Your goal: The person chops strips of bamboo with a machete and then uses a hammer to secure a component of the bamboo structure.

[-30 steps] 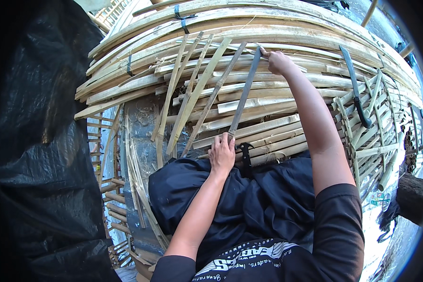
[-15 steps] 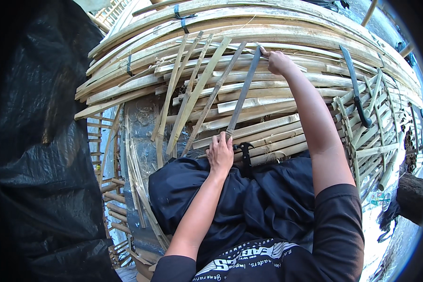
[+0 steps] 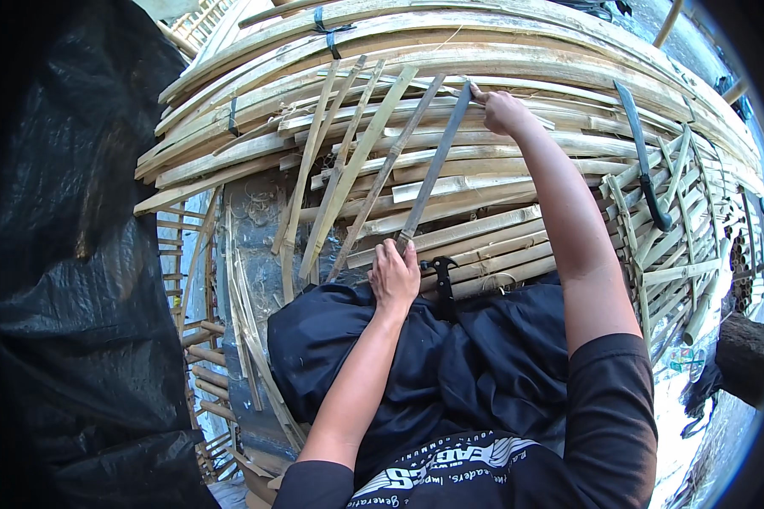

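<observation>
Pinched the near end of a long dark strip (image 3: 436, 161) between thumb and fingers of the left hand (image 3: 394, 276), just in front of the lap (image 3: 458, 365). Reached out with the right hand (image 3: 502, 114) to the far end, with curled fingers at or just beside the tip. Could not tell a firm pinch from a light touch in that right grip. Spanned the space between both hands with the strip, lying ahead of the left grip on a long axis tilted away and slightly rightward. Had the left hand nearest the body end, the right nearest the far end. Crossed over a pile of bamboo slats (image 3: 463, 181) laid mostly sideways, at a steep angle to their length. Had a brown strip (image 3: 392, 161) just to the left at a similar slant, and a pale strip (image 3: 361, 161) beyond. Had a black hooked tool (image 3: 444, 280) just right of the left hand, and a machete (image 3: 635, 136) well apart, rightward of the right hand.
</observation>
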Demonstrator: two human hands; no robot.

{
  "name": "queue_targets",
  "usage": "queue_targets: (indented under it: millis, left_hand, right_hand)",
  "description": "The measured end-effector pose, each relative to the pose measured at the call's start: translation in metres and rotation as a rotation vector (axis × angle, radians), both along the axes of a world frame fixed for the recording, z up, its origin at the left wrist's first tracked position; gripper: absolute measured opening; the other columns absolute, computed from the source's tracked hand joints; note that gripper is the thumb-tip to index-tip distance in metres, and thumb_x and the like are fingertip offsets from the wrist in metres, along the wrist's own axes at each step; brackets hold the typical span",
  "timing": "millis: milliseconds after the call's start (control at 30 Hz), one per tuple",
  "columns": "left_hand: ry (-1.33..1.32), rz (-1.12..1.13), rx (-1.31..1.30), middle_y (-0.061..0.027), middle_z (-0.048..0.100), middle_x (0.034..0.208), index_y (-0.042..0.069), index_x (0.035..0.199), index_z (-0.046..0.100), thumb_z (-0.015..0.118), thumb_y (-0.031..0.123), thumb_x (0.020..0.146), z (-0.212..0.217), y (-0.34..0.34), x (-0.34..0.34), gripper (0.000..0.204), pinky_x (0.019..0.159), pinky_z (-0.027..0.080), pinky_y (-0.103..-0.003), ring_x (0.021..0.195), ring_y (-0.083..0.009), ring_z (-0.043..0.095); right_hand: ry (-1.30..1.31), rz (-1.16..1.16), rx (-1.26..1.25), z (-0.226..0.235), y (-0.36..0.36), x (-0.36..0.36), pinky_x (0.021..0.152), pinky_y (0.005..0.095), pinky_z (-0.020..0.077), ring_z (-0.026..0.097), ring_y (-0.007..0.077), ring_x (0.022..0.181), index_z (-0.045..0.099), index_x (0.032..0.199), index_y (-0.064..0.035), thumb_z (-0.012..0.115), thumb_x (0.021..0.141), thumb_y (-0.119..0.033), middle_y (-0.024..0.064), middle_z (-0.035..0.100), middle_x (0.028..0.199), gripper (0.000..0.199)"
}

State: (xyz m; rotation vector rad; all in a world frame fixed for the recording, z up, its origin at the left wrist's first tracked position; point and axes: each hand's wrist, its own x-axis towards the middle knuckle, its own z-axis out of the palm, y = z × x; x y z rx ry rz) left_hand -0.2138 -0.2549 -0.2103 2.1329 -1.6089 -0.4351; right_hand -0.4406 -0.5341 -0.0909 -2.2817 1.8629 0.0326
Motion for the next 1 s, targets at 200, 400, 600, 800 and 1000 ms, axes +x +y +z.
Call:
queue_targets:
  millis: [200, 400, 600, 800, 1000]
  left_hand:
    - [0.049, -0.040, -0.063, -0.0243, 0.062, 0.103, 0.001, 0.114, 0.052, 0.045, 0.039, 0.104, 0.000, 0.001, -0.001, 0.039, 0.077, 0.050, -0.056, 0.094, -0.0450, 0.063]
    - [0.096, -0.050, -0.031, -0.0280, 0.066, 0.086, 0.001, 0.107, 0.054, 0.045, 0.038, 0.104, 0.009, 0.001, -0.001, 0.037, 0.069, 0.048, -0.059, 0.081, -0.0502, 0.063]
    - [0.089, -0.013, -0.084, -0.0255, 0.066, 0.077, 0.005, 0.099, 0.051, 0.042, 0.035, 0.105, 0.012, -0.002, 0.002, 0.033, 0.063, 0.048, -0.059, 0.074, -0.0491, 0.064]
    - [0.135, 0.043, -0.336, -0.0267, 0.064, 0.073, 0.004, 0.102, 0.053, 0.041, 0.032, 0.106, 0.003, -0.007, 0.011, 0.032, 0.060, 0.045, -0.059, 0.072, -0.0512, 0.062]
    - [0.114, 0.011, -0.177, -0.0258, 0.065, 0.075, 0.003, 0.100, 0.056, 0.042, 0.035, 0.106, 0.004, -0.003, 0.007, 0.035, 0.064, 0.044, -0.058, 0.076, -0.0498, 0.063]
  right_hand:
    - [0.013, 0.053, -0.091, -0.009, -0.002, -0.004, 0.099, 0.0434, 0.0505, 0.062, 0.0337, 0.117, 0.036, 0.155, -0.0262, 0.049, 0.081, 0.001, 0.0197, 0.066, 0.123, 0.080]
    - [0.104, 0.056, 0.021, -0.013, -0.011, -0.012, 0.106, 0.0419, 0.0471, 0.057, 0.0308, 0.125, 0.018, 0.160, -0.0322, 0.049, 0.085, -0.008, 0.0185, 0.059, 0.133, 0.085]
    - [0.076, 0.017, -0.027, -0.011, 0.002, -0.007, 0.100, 0.0433, 0.0508, 0.061, 0.0384, 0.117, -0.005, 0.161, -0.0193, 0.059, 0.081, -0.015, 0.0269, 0.058, 0.127, 0.102]
    - [0.024, 0.004, -0.043, -0.006, 0.007, -0.009, 0.100, 0.0419, 0.0518, 0.063, 0.0384, 0.114, -0.017, 0.156, -0.0038, 0.064, 0.080, -0.022, 0.0276, 0.056, 0.131, 0.113]
    - [-0.020, 0.015, -0.089, -0.018, 0.004, -0.015, 0.100, 0.0426, 0.0495, 0.061, 0.0383, 0.113, -0.012, 0.157, -0.0036, 0.069, 0.078, -0.028, 0.0281, 0.057, 0.126, 0.116]
